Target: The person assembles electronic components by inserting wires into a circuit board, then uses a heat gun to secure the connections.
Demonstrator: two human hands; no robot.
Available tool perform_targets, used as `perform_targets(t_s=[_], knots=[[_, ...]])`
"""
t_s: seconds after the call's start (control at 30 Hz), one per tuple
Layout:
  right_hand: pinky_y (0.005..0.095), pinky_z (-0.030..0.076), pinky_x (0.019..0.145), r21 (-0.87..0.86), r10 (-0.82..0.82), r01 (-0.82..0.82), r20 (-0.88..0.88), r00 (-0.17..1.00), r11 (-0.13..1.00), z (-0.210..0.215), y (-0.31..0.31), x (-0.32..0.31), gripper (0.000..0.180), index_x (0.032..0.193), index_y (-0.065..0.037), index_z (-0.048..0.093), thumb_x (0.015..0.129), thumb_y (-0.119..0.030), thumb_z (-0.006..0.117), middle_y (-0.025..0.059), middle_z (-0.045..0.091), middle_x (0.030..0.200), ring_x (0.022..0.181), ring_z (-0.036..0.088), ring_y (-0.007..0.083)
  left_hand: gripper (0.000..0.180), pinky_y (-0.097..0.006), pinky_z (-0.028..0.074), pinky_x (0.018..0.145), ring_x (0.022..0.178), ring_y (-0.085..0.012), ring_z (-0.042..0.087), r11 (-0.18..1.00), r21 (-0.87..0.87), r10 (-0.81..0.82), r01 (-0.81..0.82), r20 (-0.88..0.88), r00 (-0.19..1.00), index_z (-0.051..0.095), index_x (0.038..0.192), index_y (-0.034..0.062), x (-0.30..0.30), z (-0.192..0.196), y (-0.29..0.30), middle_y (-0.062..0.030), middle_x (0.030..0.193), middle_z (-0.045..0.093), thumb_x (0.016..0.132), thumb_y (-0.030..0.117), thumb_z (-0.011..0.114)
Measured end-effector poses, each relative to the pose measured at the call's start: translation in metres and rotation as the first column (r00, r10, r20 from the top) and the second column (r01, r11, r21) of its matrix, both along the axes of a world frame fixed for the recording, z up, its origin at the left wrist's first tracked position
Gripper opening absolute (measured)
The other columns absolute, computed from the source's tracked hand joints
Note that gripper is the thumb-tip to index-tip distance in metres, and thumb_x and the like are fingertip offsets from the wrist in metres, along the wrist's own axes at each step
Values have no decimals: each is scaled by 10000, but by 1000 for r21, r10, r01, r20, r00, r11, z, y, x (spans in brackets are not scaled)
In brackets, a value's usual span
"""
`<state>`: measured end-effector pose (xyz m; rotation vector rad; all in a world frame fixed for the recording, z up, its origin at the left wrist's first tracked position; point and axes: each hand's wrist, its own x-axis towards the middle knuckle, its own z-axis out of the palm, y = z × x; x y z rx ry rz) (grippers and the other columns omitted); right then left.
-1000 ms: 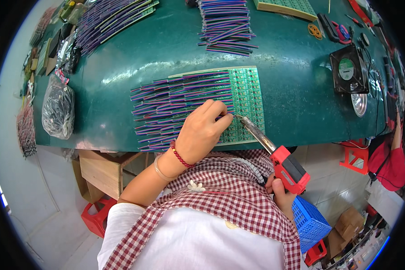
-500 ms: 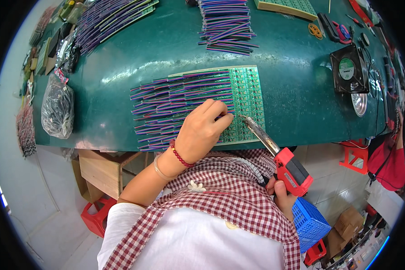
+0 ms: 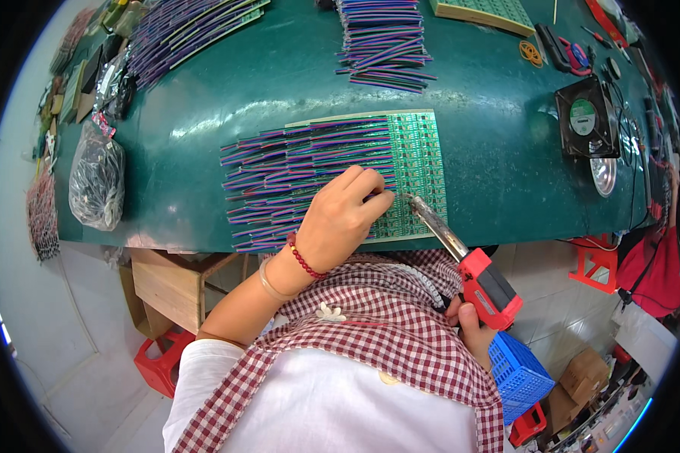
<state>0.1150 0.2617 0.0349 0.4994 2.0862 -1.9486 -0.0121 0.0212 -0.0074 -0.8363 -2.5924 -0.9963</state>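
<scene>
A green circuit board panel (image 3: 417, 151) lies near the table's front edge, its left part covered by rows of purple, blue and black wires (image 3: 310, 162). My left hand (image 3: 347, 205) rests over these wires, thumb and forefinger pinched at their right ends. A thin wire appears to be between the fingertips, mostly hidden by them. Low on the right, my right hand (image 3: 472, 326) is closed round a red and black soldering iron (image 3: 493, 288), partly hidden behind it. The iron's metal tip points up and left, touching or just above the board beside my left fingertips.
More wire bundles (image 3: 381, 41) and a wire-covered stack (image 3: 185, 38) lie across the green table (image 3: 499, 151). At the right stand a black fan (image 3: 584, 117) and a round metal dish (image 3: 604, 175). A plastic bag (image 3: 97, 185) sits left. Blue crate (image 3: 520, 377) below right.
Both hands stay almost in place, with the soldering iron tip still by my left fingertips. Only a very slight shift of the whole picture shows.
</scene>
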Motion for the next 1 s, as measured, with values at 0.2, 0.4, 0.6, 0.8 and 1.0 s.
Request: perform_targets(t_s=[0.2,0.4,0.6,0.8,1.0], knots=[[251,401,541,-72,4,-9,-72,997,997,-7,4,3,195,774,-4,572,879,-167,589,26,552,653,580,503,100,261,-316,458,604,719,-222,527,1000,0,-1,1,2,1000,634,865,17,0,0,0,-77,829,536,615,-57,618],[254,397,536,82,112,-111,-8,994,990,-3,5,2,229,769,3,562,887,-192,585,34,553,660,580,498,104,267,-313,469,613,726,-217,531,1000,-26,-6,5,-16,1000,635,868,14,1,-1,1,-74,834,536,611,-57,617],[240,398,541,-113,-34,27,-64,997,993,-5,-2,4,184,802,-5,568,889,-167,582,36,552,663,591,506,101,275,-310,470,615,737,-215,533,999,-43,-2,1,-21,1000,635,872,15,2,1,-4,-76,836,533,607,-54,613],[264,434,571,-34,73,-71,74,995,997,-12,20,10,116,846,-45,596,843,-150,646,10,568,688,622,530,100,272,-351,474,637,751,-254,544,999,-37,-28,29,28,999,636,888,14,-3,8,10,-92,839,542,625,-50,611],[273,432,620,104,14,19,-306,952,994,-26,9,-13,224,903,-51,620,774,-188,742,-9,597,747,669,531,85,198,-360,449,628,735,-284,535,997,-34,72,-71,4,997,645,827,11,0,10,11,-114,780,520,661,-91,609]])
